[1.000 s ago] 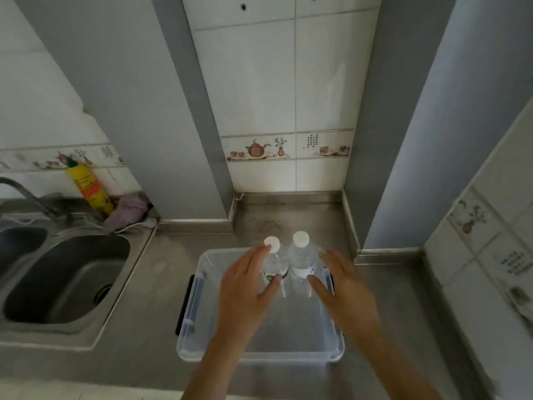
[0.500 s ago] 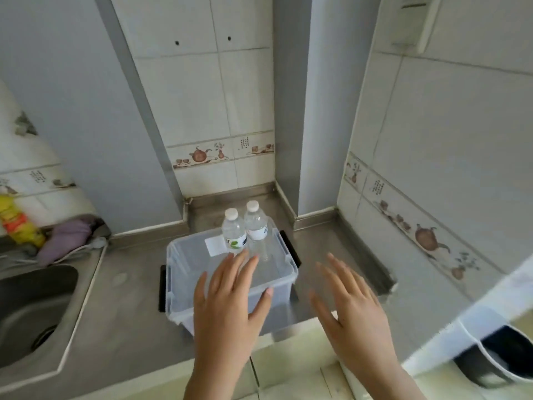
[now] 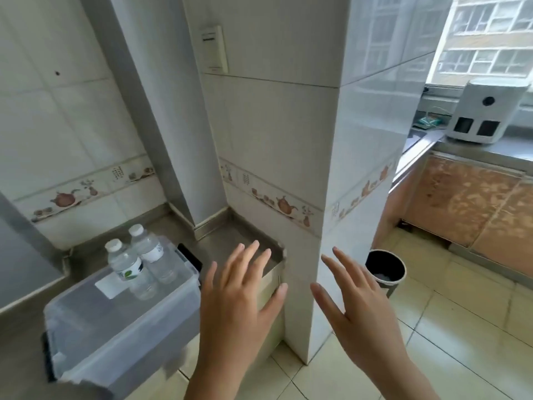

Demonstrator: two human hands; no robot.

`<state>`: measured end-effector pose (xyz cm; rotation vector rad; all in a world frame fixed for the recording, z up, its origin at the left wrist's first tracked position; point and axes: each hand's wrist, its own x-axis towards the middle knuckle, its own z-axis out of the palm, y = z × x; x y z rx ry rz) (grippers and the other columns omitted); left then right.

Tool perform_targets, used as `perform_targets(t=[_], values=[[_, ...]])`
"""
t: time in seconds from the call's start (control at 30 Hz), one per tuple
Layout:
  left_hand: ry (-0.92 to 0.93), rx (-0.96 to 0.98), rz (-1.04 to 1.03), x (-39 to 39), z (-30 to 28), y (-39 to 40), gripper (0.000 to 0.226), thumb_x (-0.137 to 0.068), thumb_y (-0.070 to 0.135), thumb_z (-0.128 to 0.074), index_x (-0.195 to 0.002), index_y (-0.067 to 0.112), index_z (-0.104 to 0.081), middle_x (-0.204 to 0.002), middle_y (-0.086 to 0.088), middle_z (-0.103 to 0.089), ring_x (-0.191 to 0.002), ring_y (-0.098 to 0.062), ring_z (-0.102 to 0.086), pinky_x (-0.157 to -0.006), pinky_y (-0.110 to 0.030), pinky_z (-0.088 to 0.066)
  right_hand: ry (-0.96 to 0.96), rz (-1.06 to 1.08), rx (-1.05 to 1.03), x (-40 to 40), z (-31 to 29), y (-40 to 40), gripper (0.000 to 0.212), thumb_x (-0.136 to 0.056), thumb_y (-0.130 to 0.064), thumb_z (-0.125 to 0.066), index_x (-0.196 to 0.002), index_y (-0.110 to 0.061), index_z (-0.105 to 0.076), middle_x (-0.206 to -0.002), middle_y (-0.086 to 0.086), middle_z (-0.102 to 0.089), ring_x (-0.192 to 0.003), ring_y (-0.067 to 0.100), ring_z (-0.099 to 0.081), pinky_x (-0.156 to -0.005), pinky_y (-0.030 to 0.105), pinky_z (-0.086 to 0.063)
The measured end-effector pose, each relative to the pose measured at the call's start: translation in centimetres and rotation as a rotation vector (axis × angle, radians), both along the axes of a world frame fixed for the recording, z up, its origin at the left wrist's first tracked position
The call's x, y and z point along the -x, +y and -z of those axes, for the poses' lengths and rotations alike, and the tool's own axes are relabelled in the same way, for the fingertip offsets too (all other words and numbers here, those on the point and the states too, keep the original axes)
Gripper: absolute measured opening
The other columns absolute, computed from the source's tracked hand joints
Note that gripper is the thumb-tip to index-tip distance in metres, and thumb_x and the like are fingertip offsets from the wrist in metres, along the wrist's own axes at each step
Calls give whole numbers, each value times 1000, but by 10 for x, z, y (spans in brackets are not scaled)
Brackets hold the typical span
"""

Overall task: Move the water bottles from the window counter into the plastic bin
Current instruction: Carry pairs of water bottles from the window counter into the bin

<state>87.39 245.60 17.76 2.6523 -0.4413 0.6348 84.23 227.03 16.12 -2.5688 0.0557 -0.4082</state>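
Observation:
Two clear water bottles with white caps stand upright side by side in the far corner of the translucent plastic bin [image 3: 124, 321]: the left bottle [image 3: 127, 267] has a green label, the right bottle [image 3: 151, 252] a white one. The bin sits on the steel counter at the lower left. My left hand [image 3: 239, 298] hovers to the right of the bin, fingers spread, holding nothing. My right hand [image 3: 360, 307] is raised in front of the tiled pillar, also spread and empty. The window counter [image 3: 473, 148] shows at the far right; no bottles are visible on it.
A tiled pillar [image 3: 317, 168] stands between me and the window side. A black waste bin [image 3: 386, 268] sits on the tiled floor behind it. On the window counter rests a white appliance [image 3: 487, 114]. Wooden cabinet fronts [image 3: 476, 203] run below that counter.
My view has swung right, from the sink and bin toward the pillar and window. Both hands drew back off the bottles and away from the bin. The bottles stayed in the bin.

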Motion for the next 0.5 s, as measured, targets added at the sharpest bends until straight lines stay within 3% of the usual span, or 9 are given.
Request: perform_targets(t=[0.17, 0.4, 0.5], values=[[51, -40, 135, 3, 1, -74, 61, -87, 58, -44, -129, 20, -65, -141, -3, -60, -131, -25, -55, -104, -58, -41, -31, 160, -9, 32, 3, -69, 64, -87, -66, -27, -140, -32, -43, -152, -11, -36, -140, 13, -31, -106, 40, -40], [72, -62, 296, 29, 13, -224, 56, -86, 54, -66, -133, 25, -61, -147, 1, -53, -137, -22, -48, -108, -45, -27, -9, 330, 30, 89, 6, -199, 65, -87, -66, -27, -140, -32, -43, -152, -12, -35, -141, 11, -28, -107, 38, -38], [59, -62, 393, 50, 18, -292, 54, -87, 55, -56, -131, 24, -63, -144, 0, -56, -134, -22, -52, -107, -47, -35, 15, 413, 7, 120, 9, -257, 60, -90, -63, -32, -140, -32, -43, -152, -10, -35, -141, 13, -29, -108, 41, -37]])
